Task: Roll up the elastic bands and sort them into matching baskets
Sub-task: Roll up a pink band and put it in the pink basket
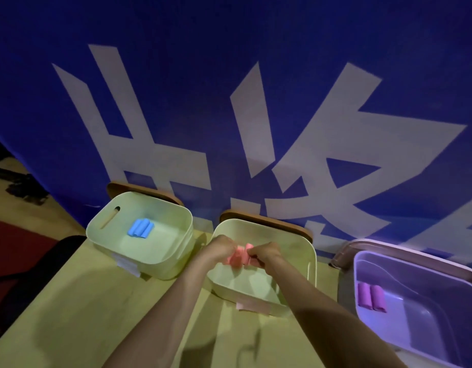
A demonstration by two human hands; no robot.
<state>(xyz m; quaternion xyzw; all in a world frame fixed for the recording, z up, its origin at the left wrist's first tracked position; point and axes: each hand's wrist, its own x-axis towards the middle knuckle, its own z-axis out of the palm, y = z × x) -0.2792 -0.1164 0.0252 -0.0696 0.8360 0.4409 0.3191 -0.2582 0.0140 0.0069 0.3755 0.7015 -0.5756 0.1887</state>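
pink elastic band pinched between two hands over the middle basket

blue banner fills the far side behind a yellowish table with three baskets in a row: a lilac basket on the right, a green middle basket, and a green left basket. the left hand and right hand meet above the middle basket, fingers curled in, each pinching one end of the pink band, which is bunched into a loose roll. how tight the roll is cannot be told. the band looks light, soft and springy, likely to unwind if let go, so it is best held across the roll with thumb and fingertips. blue rolls lie in the left basket, purple rolls in the lilac one, and a pink label marks the middle basket's near wall.
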